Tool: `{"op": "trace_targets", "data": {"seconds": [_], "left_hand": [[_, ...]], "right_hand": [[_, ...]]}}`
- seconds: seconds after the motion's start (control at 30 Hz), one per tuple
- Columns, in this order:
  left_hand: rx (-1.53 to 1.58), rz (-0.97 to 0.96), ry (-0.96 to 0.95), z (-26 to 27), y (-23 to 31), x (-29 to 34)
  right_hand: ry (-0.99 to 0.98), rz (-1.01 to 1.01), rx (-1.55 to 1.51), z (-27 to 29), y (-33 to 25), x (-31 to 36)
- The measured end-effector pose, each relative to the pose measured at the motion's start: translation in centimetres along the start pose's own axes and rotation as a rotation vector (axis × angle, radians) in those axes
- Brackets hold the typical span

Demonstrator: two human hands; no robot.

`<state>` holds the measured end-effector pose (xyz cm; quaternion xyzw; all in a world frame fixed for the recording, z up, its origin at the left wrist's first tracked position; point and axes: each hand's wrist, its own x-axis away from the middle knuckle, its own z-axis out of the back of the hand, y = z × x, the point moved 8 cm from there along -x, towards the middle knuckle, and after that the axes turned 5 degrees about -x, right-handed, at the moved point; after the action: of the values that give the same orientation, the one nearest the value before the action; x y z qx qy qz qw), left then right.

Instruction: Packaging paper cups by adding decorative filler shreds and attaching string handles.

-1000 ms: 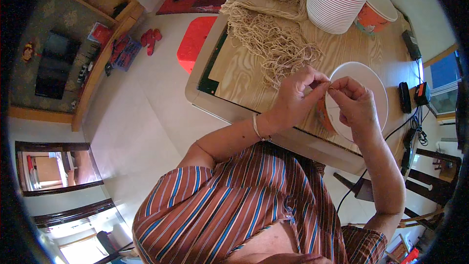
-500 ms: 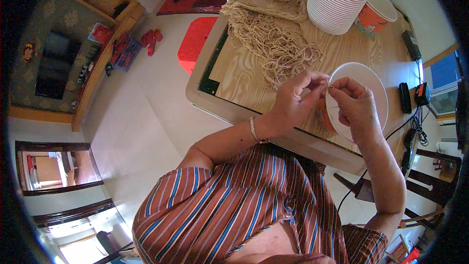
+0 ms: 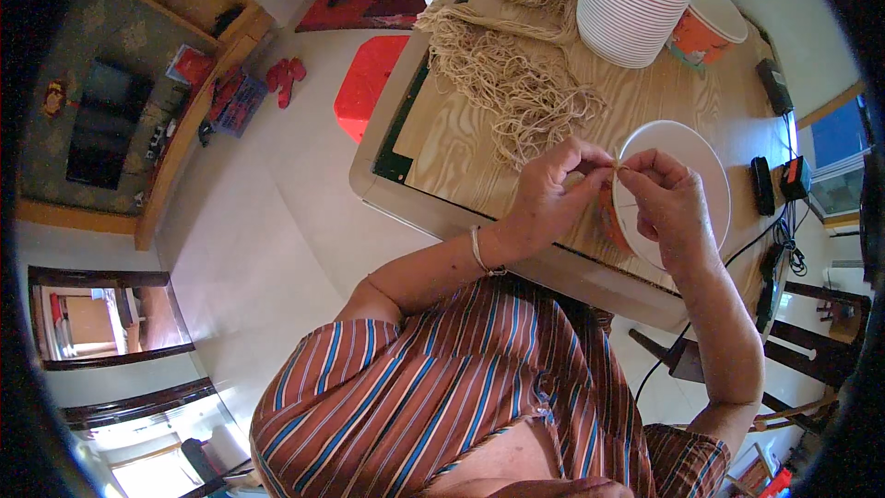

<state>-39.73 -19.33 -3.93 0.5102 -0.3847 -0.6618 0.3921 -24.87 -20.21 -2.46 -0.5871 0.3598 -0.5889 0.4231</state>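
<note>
Beneath and beyond my hands, the wood-topped bench (image 3: 442, 148) is carrying everything. Well ahead, a tall stack of tubs (image 3: 641, 5) is standing; nearer, just past my left hand (image 3: 558, 189), a heap of tan strands (image 3: 516, 74) is spreading; under my right hand (image 3: 671, 198), an open white tub (image 3: 687, 141) is sitting. My hands are meeting at the fingertips by its left rim, seemingly pinching a tiny pale wisp (image 3: 616, 162). For good control, I should be using only the tips, gripping lightly and holding both wrists level.
</note>
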Motion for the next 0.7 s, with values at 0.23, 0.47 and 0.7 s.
{"op": "trace_targets", "data": {"seconds": [0.23, 0.47, 0.7], "left_hand": [[-0.193, -0.178, 0.057, 0.1, 2.2, 0.1], [-0.261, -0.252, 0.046, 0.0, 3.2, 0.3], [-0.302, -0.153, 0.0, -0.1, 3.2, 0.1]], "right_hand": [[0.009, 0.034, 0.021, 0.0, -0.1, 0.2], [-0.003, 0.056, 0.021, -0.1, -0.1, 0.4], [0.024, 0.047, 0.029, -0.1, 0.1, 0.8]]}}
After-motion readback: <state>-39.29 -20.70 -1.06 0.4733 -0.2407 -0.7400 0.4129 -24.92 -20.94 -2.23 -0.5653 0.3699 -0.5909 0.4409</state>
